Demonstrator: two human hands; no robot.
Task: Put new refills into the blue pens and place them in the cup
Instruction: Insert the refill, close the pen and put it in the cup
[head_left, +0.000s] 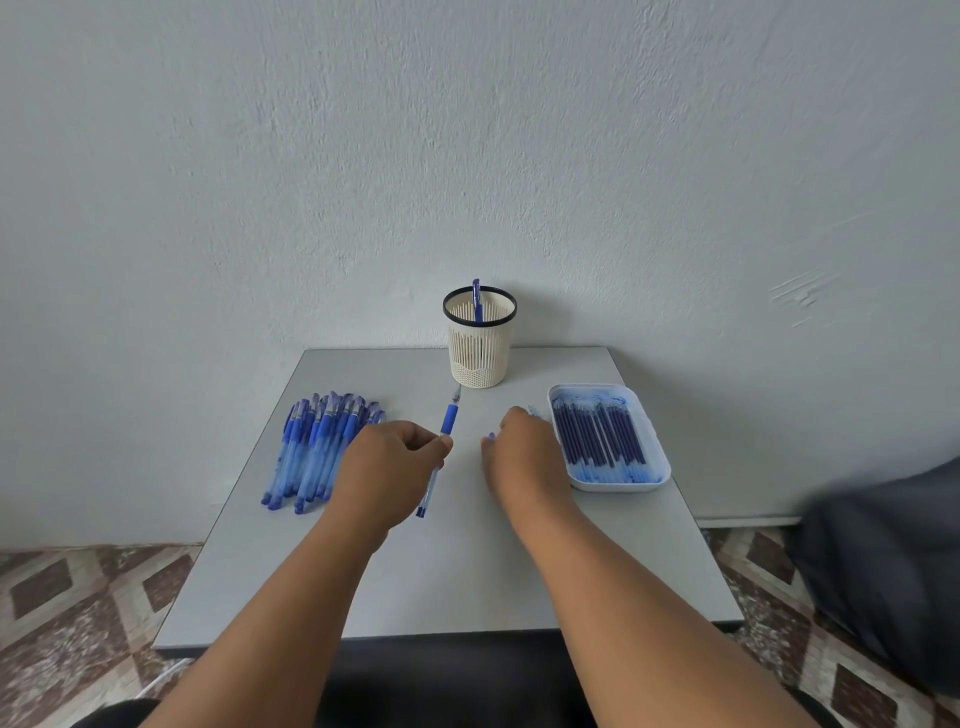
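Your left hand (387, 470) pinches a pen (439, 451) at mid-counter (447, 582), its long axis running near edge to far, tip toward the cup (479, 338). Your right hand (519, 452), curled, contents unclear, lies nearer the refills (602, 434).

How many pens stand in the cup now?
1. A single blue pen stands in the cream cup at the table's far edge, its cap above the rim. Shorter items could be hidden behind the slatted wall.
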